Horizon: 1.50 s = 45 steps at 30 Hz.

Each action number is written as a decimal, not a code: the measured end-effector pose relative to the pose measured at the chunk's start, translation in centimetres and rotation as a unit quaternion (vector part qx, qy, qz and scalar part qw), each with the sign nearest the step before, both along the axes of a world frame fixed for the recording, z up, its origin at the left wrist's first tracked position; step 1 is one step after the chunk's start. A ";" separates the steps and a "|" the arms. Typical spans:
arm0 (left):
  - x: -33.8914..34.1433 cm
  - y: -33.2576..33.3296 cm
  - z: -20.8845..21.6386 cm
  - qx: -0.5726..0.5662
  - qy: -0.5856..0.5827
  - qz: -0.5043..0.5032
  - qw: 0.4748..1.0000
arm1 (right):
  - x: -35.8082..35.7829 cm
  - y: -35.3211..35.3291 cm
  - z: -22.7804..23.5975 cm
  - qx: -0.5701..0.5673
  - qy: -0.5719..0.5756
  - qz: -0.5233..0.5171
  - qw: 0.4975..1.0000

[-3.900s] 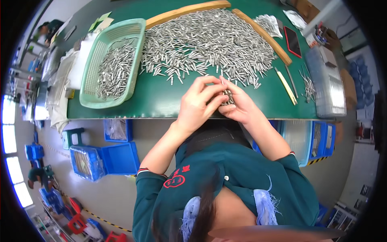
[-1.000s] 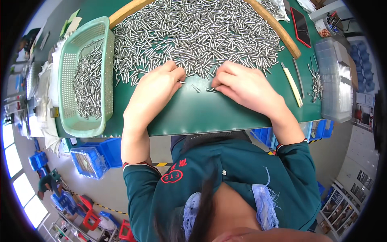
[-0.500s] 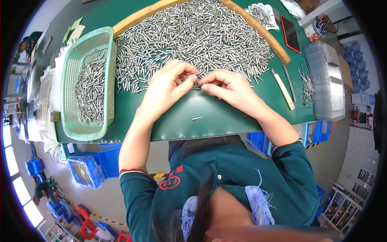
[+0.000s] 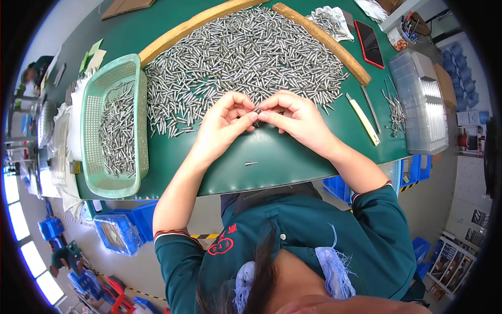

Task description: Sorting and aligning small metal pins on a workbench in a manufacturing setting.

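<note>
Both hands meet at the near edge of a broad heap of small silvery metal pins (image 4: 251, 52). My left hand (image 4: 222, 125) is closed in a pinch, thumb against forefinger. From the other side my right hand (image 4: 298, 123) pinches too, its fingertips touching those of the left. A small metal pin (image 4: 258, 110) shows between the fingertips, mostly covered by them. One loose pin (image 4: 251, 163) lies alone on the green table between my forearms and the table's front edge.
A pale green basket (image 4: 88, 131) of pins stands at left. Wooden bars (image 4: 319, 39) border the heap. At right lie a utility knife (image 4: 363, 119), a thin metal strip (image 4: 372, 111), long thin rods (image 4: 395, 112), a red-edged phone (image 4: 369, 44) and clear plastic boxes (image 4: 418, 104).
The fingertips of both hands have come together; before, they were slightly apart, with a pin showing in the left. The whole view has shifted a little with my head.
</note>
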State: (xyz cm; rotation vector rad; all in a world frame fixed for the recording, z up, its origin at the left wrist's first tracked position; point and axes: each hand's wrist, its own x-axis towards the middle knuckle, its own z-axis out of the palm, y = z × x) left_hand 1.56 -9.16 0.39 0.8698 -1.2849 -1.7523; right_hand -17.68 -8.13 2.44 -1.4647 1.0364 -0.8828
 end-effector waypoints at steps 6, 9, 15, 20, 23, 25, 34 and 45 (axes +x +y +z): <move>-0.3 0.3 0.2 -0.023 -0.042 0.028 0.998 | 0.0 0.0 0.1 0.011 0.002 0.004 1.000; -0.7 0.5 0.7 -0.187 -0.163 0.067 0.966 | 0.0 -0.2 -0.2 0.073 -0.016 -0.001 0.997; -0.1 0.5 1.8 -0.241 -0.142 0.081 0.957 | -0.8 -1.5 -1.4 0.410 -0.408 0.040 0.815; 1.2 -0.5 2.3 -0.257 -0.277 0.155 0.913 | -1.7 -2.0 -2.7 0.414 -0.477 0.084 0.771; 1.9 -0.5 3.1 -0.289 -0.362 0.112 0.879 | -1.4 -2.0 -0.9 0.427 -0.480 0.067 0.763; 2.2 -0.7 2.7 -0.313 -0.418 0.052 0.851 | -1.7 -1.9 -0.9 0.366 -0.387 0.043 0.845; 0.2 0.0 1.1 -0.367 -0.525 0.009 0.768 | 0.3 -0.5 -1.3 -0.211 0.367 0.014 0.906; -0.8 -0.2 -0.8 -0.521 -0.499 0.098 0.686 | 0.2 -1.7 -2.4 -0.345 0.348 -0.021 0.871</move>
